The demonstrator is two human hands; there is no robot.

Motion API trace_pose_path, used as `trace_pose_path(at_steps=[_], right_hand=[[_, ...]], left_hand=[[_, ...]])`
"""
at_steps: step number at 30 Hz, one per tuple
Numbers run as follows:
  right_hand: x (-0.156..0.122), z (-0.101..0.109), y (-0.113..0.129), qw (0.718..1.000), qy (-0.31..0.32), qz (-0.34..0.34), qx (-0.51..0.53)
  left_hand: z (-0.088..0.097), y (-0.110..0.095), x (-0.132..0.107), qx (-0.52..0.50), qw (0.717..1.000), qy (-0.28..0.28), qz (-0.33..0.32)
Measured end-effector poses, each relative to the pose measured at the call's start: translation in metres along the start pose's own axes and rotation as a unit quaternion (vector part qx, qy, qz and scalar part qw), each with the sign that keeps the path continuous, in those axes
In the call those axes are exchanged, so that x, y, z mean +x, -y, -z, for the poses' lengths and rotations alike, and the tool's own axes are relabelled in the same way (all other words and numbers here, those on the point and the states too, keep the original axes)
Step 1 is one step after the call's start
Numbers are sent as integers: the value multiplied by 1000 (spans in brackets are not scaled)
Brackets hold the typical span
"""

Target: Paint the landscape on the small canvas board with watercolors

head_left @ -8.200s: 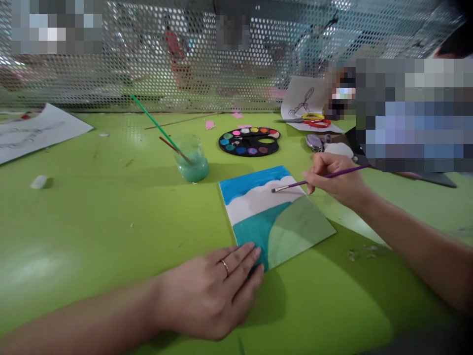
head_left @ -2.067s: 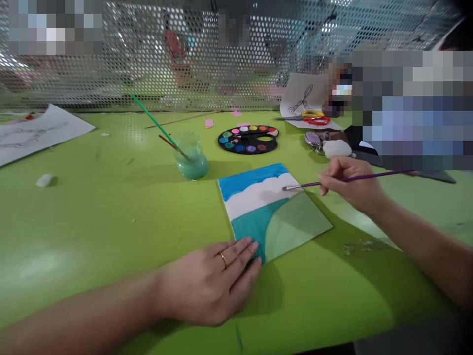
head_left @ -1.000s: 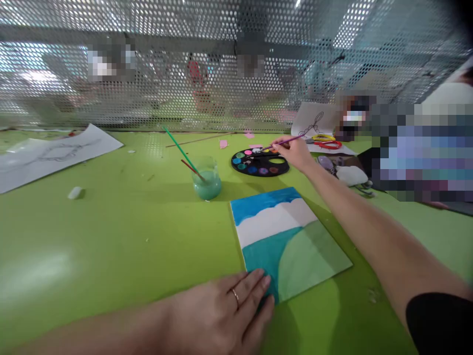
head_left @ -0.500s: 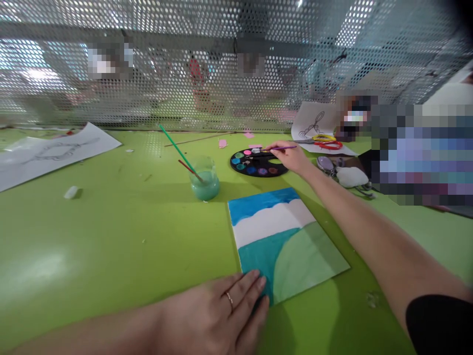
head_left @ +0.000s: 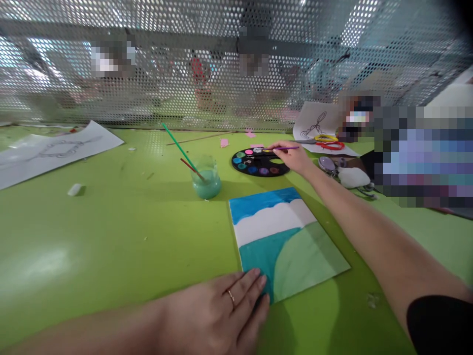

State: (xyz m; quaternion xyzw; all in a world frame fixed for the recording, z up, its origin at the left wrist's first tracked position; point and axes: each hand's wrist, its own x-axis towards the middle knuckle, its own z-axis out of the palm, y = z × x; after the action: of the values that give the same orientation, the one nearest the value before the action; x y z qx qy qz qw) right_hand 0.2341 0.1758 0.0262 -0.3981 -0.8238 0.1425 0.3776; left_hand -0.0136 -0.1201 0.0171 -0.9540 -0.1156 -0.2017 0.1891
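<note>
Green desk [head_left: 111, 241] carries a painted board [head_left: 291, 241], lying flat near the middle of the near side. It is painted blue at the far end, then white, with teal at near left and a pale green curve at near right. Its long axis runs far to near, leaning slightly right as it approaches the wearer.

The left hand [head_left: 210, 315] is the nearer of the two: open, palm down, its fingertips [head_left: 261, 282] resting on the board's near-left edge, with a ring [head_left: 231, 297] on one finger. The right hand [head_left: 290, 158] is off the board, beyond its far edge, closed in a pinch on a purple-handled paintbrush [head_left: 286, 147]. The brush points left, its tip over a black watercolour palette [head_left: 258, 174] (contact with a pan cannot be confirmed at this resolution). A black sleeve [head_left: 439, 325] shows at near right.

Left of the palette stands a glass jar [head_left: 207, 185] of cloudy green water, holding a green-handled brush [head_left: 179, 148] and a red-handled brush [head_left: 191, 168]. At far right, yellow-and-red-handled scissors [head_left: 328, 145] lie on a sheet with a line drawing [head_left: 318, 123]. Another drawn sheet [head_left: 55, 155] lies at far left. A perforated metal screen [head_left: 185, 64] stands along the desk's far side.
</note>
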Motion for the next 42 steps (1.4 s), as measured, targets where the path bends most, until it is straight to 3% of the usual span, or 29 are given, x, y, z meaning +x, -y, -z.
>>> trace_pose_path(at_steps=[4, 12, 18, 22, 28, 31, 35, 38, 42], right_hand=[[0, -1, 2, 1000, 17, -11, 9], [-1, 0, 5, 1000, -6, -19, 18], [-7, 18, 23, 991, -80, -23, 102], [-45, 41, 60, 987, -64, -25, 147], [-150, 69, 133, 992, -53, -57, 98], [-189, 72, 151, 996, -34, 9, 77], [-206, 70, 166, 990, 47, 125, -37], [-202, 66, 177, 981, 99, 140, -92], [-197, 62, 185, 977, 110, 144, -108]], left_hand=[[0, 1, 1, -2, 1000, -4, 0], [3, 2, 3, -5, 1000, -5, -13], [2, 3, 5, -12, 1000, -17, -12], [3, 3, 4, -34, 999, -13, -9], [3, 2, 4, -37, 999, 0, -5], [4, 1, 6, -45, 999, -5, 3], [6, 1, 9, -56, 998, 3, 8], [6, 1, 10, -76, 997, 21, 16], [5, 1, 8, -95, 995, 26, 13]])
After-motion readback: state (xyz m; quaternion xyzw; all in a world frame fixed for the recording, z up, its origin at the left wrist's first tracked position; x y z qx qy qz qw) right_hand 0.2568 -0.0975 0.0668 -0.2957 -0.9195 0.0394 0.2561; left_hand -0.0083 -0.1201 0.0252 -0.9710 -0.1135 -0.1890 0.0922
